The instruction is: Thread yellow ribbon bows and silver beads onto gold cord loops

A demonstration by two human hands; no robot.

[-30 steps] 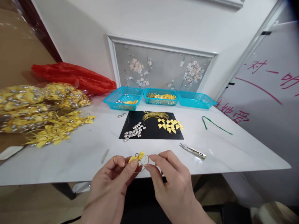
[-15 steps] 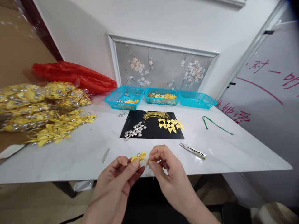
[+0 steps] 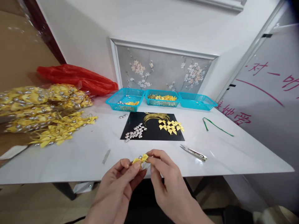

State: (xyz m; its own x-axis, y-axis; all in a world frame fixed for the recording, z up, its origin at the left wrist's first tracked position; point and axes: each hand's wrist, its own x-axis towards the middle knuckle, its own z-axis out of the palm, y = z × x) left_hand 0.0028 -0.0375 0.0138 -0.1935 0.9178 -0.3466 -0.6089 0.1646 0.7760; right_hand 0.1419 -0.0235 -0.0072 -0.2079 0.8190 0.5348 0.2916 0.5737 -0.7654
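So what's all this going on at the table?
A person has a small yellow bow with a silvery bead by it between both hands. The left hand pinches the bow, and the right hand has its fingertips at the bow's right side; what they grip there is too small to tell. Beyond the hands, loose beads, gold cords and more bows lie on a black mat. Snips lie to the right, untouched.

Looks to me like a craft workroom: blue baskets point(image 3: 198, 107) along the back edge of the worktop point(image 3: 221, 152), snips point(image 3: 193, 152) nearer the front, bagged yellow bows point(image 3: 30, 107) heaped left.
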